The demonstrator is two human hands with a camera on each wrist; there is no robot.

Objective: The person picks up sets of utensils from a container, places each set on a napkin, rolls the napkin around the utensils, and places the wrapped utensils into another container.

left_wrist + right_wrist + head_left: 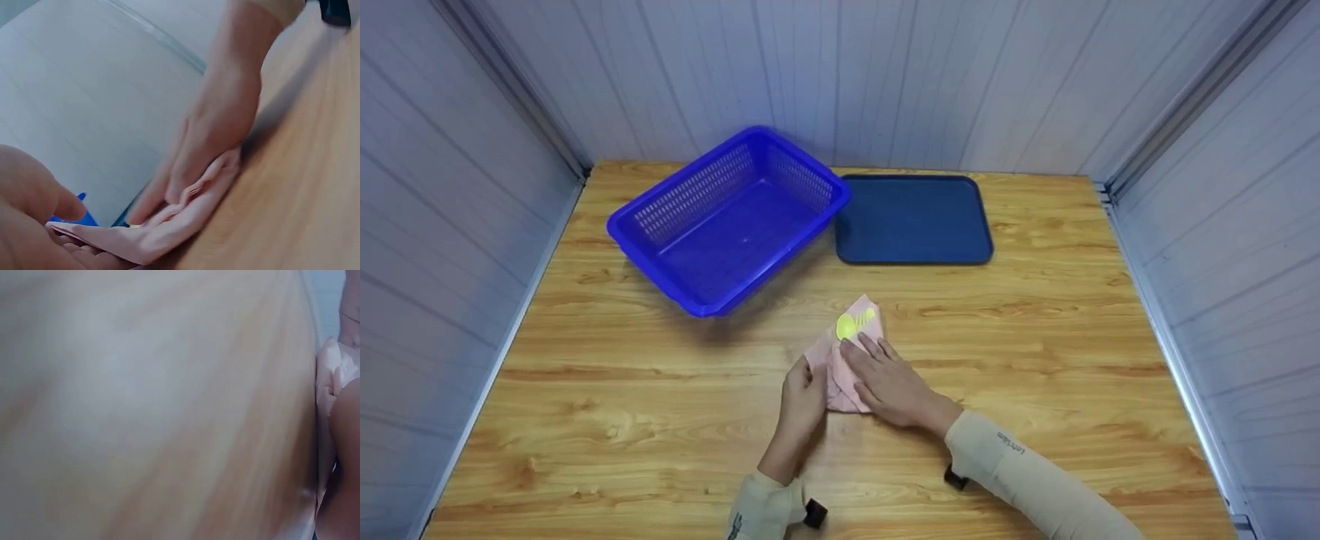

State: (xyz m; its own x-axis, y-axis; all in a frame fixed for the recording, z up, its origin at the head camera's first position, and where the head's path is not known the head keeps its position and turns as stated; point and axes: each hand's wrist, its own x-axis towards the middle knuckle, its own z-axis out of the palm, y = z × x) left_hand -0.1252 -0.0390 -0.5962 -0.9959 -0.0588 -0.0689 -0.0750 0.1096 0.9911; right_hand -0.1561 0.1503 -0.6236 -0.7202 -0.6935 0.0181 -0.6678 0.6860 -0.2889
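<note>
A folded pink cloth (pixel 840 382) lies on the table, with a yellow spoon (pixel 846 327) and a yellow fork (pixel 864 318) on its upper part, their handles hidden. My left hand (pixel 802 401) pinches the cloth's left edge; in the left wrist view the cloth (pixel 169 230) lies between the thumb and fingers of that hand (pixel 34 208). My right hand (pixel 892 386) rests flat on the cloth below the spoon and fork, fingers extended. The right wrist view shows only part of this hand (pixel 346 455) against the cloth (pixel 326 382).
A blue plastic basket (pixel 712 296) stands at the back left, turned at an angle. To its right lies a dark blue tray (pixel 915 221), its upper left corner close to the basket's rim. Pale panelled walls (pixel 885 82) enclose the wooden table (pixel 622 420) at the back and sides.
</note>
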